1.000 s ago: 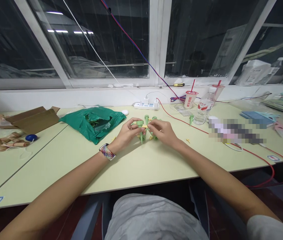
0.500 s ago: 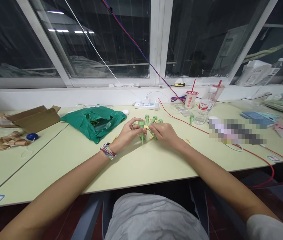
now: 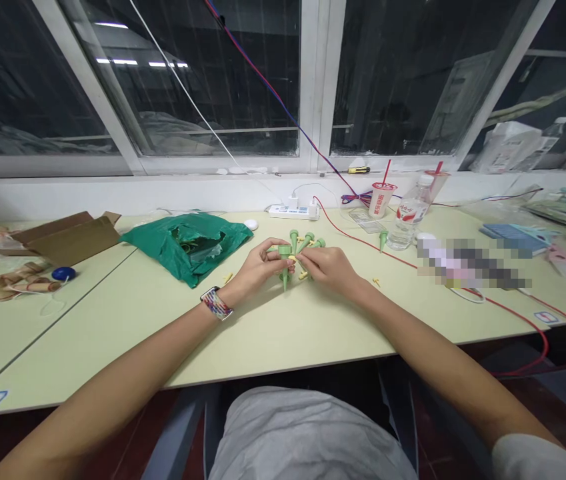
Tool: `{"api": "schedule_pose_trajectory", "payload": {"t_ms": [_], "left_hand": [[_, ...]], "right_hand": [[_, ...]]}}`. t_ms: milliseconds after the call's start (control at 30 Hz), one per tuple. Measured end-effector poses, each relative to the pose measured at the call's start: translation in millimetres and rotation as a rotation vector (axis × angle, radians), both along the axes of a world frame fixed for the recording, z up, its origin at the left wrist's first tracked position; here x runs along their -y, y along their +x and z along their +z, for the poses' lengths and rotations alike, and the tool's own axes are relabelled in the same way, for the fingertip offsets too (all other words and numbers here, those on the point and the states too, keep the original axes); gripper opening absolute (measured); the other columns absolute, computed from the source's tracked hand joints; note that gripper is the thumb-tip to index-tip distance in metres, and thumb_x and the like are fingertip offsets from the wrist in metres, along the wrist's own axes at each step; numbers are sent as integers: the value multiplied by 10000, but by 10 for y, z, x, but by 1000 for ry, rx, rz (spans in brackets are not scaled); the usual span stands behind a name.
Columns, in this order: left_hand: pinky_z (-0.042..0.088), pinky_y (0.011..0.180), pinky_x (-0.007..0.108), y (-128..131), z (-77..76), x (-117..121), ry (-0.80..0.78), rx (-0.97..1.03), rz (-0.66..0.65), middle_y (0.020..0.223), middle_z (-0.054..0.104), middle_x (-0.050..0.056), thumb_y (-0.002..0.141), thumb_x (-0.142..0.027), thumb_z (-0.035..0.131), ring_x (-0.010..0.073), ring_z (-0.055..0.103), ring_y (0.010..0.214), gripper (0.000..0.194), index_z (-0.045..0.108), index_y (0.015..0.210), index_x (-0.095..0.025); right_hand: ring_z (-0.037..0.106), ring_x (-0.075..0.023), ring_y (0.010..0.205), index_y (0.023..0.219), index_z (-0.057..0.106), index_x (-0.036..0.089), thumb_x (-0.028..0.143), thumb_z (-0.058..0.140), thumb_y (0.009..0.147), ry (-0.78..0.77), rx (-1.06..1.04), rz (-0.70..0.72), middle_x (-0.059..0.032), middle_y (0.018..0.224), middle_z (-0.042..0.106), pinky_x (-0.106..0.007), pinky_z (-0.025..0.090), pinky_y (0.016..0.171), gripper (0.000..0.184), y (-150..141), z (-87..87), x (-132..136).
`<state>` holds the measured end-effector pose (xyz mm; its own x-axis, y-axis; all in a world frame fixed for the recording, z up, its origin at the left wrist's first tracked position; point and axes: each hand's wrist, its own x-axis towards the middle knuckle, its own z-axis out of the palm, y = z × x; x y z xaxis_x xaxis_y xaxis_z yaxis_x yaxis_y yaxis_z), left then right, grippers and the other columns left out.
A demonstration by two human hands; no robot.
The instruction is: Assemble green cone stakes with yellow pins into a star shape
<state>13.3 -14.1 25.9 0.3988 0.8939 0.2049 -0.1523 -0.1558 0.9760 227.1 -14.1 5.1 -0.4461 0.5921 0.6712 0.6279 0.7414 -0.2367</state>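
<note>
My left hand (image 3: 261, 261) grips a green plastic watering spike (image 3: 285, 252), held with its wide end up and its point down. My right hand (image 3: 330, 265) has thumb and fingers pinched on a small yellow valve piece (image 3: 293, 258) at the side of that spike. How far the piece sits in the spike cannot be made out. Just behind the hands, several more green spikes (image 3: 307, 239) with yellow parts are on the table, partly hidden by my right hand. One loose yellow piece (image 3: 228, 277) lies left of my left hand, another yellow piece (image 3: 377, 283) right of my right forearm.
A torn green plastic bag (image 3: 187, 243) lies to the left, with an open cardboard box (image 3: 70, 240) and wooden pieces (image 3: 27, 277) beyond. At the right stand a single green spike (image 3: 383, 240), a bottle (image 3: 407, 217) and a paper cup (image 3: 381, 200). A red cable (image 3: 353, 237) crosses the table.
My right fingers have shifted very slightly at the yellow piece, and less of it shows. The spike stays in my left hand, almost unmoved.
</note>
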Motion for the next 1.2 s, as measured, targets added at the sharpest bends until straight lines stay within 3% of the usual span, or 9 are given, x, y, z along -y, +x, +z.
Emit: {"api": "schedule_pose_trajectory", "payload": {"t_ms": [167,333,467,533,700,833,933,1100,1200], "left_hand": [[527,754,315,-1,-6,0,12,-2,1,726,698,-30,758,-290,904,176,722,728,448,631,1102,-204],[536,770,309,-4,-13,-13,-13,14,-6,741,714,-20,758,-278,911,167,720,738,455,630,1108,-199],[536,748,288,-14,-18,-24,-56,75,-22,725,700,-24,752,-288,921,164,724,741,481,638,1130,-197],[538,731,284,-18,-9,-22,-30,50,-8,728,707,-17,746,-301,929,168,726,734,493,637,1128,-193],[556,740,303,-31,30,-9,76,-27,81,824,760,24,730,-343,940,195,746,774,529,618,1125,-197],[543,707,291,-42,27,-8,56,-33,32,646,638,-49,763,-371,917,192,738,729,500,629,1136,-202],[565,762,316,-42,15,-7,78,-79,9,671,664,-42,767,-378,912,195,744,738,503,615,1134,-204],[576,783,328,-37,27,-2,128,-136,86,813,758,22,736,-389,928,209,759,791,544,609,1133,-197],[557,749,302,-30,33,7,106,-113,98,777,740,5,729,-372,934,195,747,774,535,617,1121,-195]], "right_hand": [[533,-147,631,866,596,209,410,479,1096,-29,-28,10,-18,735,661,-277,300,619,327,-14,2,0],[529,-142,619,779,524,214,381,417,1115,-238,-131,69,8,682,610,-269,330,637,390,-34,8,10],[555,-148,717,944,582,214,371,522,1071,-121,-150,104,-23,894,682,-271,348,671,211,-24,-2,25],[548,-156,726,905,572,216,353,515,1065,-123,-147,116,-19,865,664,-277,340,668,218,-33,1,29],[528,-137,584,778,500,222,417,479,1068,-467,-329,180,18,726,590,-271,366,612,350,-103,15,37],[527,-131,623,927,539,223,407,547,1036,-252,-289,113,-11,893,652,-280,355,638,214,-95,7,67],[507,-147,652,930,527,228,350,517,1037,-162,-188,84,-10,853,636,-290,330,646,163,-82,3,82],[530,-146,557,890,481,242,429,434,1065,-623,-395,253,36,717,577,-278,393,583,260,-144,14,53],[536,-142,570,892,484,238,441,446,1059,-592,-384,231,21,767,602,-280,398,593,265,-143,25,50]]}}
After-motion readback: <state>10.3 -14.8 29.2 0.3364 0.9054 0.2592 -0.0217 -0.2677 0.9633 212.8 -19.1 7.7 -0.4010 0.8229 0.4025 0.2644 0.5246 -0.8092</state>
